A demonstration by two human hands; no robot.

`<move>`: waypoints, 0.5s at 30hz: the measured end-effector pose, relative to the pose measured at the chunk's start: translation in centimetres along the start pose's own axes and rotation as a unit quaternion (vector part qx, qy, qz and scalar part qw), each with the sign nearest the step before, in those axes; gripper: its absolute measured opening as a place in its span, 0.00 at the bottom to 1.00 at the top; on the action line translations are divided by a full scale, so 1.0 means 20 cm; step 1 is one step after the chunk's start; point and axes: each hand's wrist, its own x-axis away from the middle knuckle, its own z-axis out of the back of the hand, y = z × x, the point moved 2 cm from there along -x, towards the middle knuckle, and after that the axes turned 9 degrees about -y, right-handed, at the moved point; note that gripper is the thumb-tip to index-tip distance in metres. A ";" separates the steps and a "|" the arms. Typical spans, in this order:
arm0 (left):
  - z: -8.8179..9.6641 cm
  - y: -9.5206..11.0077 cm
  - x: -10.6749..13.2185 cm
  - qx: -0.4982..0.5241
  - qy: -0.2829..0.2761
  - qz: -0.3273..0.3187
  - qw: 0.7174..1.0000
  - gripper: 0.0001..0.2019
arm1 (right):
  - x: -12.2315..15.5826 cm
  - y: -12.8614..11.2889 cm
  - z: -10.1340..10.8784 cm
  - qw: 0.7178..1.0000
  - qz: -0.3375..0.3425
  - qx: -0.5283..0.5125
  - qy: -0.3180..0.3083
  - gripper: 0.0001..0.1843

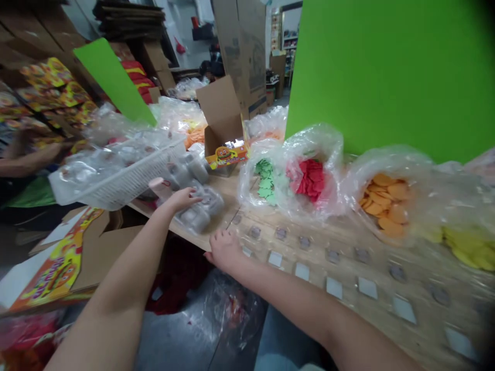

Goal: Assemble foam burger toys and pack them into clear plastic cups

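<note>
Well back on the desk (235, 198), four clear bags sit open: green cutouts (265, 178), red cutouts (311, 178), orange discs (381, 201), yellow pieces (469, 247). White basket (127, 178) holds clear plastic. Left hand (181, 198) reaches forward, fingers stretched flat on a clear tray bundle (199, 211) beside the basket, not closed. Right hand (224, 250) rests at desk edge, fingers curled, grip unclear. Grey squares (332, 286) in two rows, count blurred.

No lettering can be read; the small box (226, 154) beyond the left hand (181, 198) bears bright print, perhaps words, too blurred.
</note>
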 end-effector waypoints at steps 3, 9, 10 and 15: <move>-0.08 0.05 0.07 -0.063 0.076 -0.035 0.994 0.25 | 0.22 0.06 0.03 0.997 0.045 -0.022 0.062 0.18; -0.59 0.35 0.35 -0.111 -0.043 -0.286 0.951 0.17 | 0.98 0.26 -0.03 0.987 0.099 -0.084 0.091 0.17; -0.69 0.43 0.38 -0.120 -0.076 -0.338 0.930 0.18 | 1.10 0.30 -0.04 0.990 0.083 -0.081 0.084 0.17; -1.09 0.82 0.41 -0.144 -0.141 -0.444 0.873 0.27 | 1.52 0.45 -0.03 0.990 -0.094 -0.053 0.091 0.19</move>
